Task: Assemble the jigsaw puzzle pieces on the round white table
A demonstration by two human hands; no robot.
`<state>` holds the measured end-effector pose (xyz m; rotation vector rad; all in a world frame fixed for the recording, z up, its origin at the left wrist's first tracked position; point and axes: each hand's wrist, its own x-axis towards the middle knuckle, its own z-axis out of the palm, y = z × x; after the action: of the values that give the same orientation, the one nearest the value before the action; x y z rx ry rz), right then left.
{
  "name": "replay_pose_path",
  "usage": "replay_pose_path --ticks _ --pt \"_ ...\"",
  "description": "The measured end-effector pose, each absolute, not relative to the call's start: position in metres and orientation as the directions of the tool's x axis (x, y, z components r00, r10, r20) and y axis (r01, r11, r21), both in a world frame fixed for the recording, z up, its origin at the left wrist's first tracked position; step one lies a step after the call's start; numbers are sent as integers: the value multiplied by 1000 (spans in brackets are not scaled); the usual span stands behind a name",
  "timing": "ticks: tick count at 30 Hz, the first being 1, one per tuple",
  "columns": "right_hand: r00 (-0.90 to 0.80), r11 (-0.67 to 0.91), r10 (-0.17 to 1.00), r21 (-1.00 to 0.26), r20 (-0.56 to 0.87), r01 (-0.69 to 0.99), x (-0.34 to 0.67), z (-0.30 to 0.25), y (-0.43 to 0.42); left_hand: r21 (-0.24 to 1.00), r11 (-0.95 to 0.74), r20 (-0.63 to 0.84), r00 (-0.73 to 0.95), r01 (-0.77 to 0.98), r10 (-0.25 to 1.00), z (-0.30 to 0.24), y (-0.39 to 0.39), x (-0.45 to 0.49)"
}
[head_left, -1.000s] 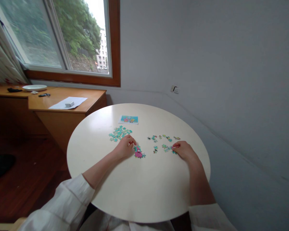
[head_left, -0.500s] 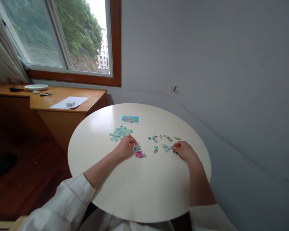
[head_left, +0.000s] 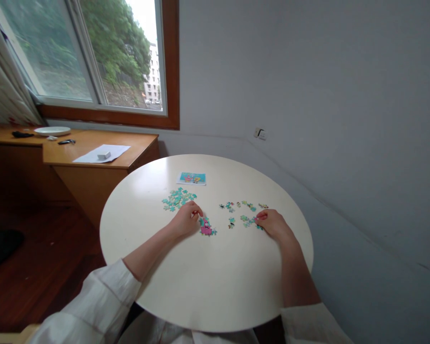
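My left hand (head_left: 188, 218) is closed in a pinch just above the upper left edge of a joined pink puzzle section (head_left: 206, 228). Whatever may lie between its fingertips is too small to make out. Over on the right, the fingers of my right hand (head_left: 273, 223) are pinched on a small puzzle piece, at the right end of a group of light green and blue puzzle pieces (head_left: 247, 220). A loose pile of teal puzzle pieces (head_left: 178, 198) lies beyond my left hand. Between my hands sits a small puzzle cluster (head_left: 231, 223).
The round white table (head_left: 207, 282) holds everything near me. Toward its far side lies a picture card (head_left: 192, 178). More puzzle pieces (head_left: 250, 206) are scattered beyond my right hand. A wooden desk (head_left: 139, 149) with paper stands at the back left, below a window.
The view has shifted very slightly. Both hands keep practically the same places and finger poses, and the puzzle pieces show no clear movement.
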<state>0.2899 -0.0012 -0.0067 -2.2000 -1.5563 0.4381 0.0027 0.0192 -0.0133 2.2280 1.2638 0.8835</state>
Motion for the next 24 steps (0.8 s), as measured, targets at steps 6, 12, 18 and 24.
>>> replay_pose_path --ticks 6,12,18,24 --pt "313 -275 950 -504 -11 819 290 -7 -1 625 -499 318 389 600 865 -14 20 3" --pt "284 -237 959 -512 15 826 291 -9 -2 625 -498 315 389 601 866 -15 21 3" --pt "226 -189 974 -520 7 833 291 -10 -3 625 -495 311 390 604 867 -15 21 3" --pt "219 -171 975 -544 24 821 289 -7 -4 627 -500 317 391 598 864 -15 21 3"
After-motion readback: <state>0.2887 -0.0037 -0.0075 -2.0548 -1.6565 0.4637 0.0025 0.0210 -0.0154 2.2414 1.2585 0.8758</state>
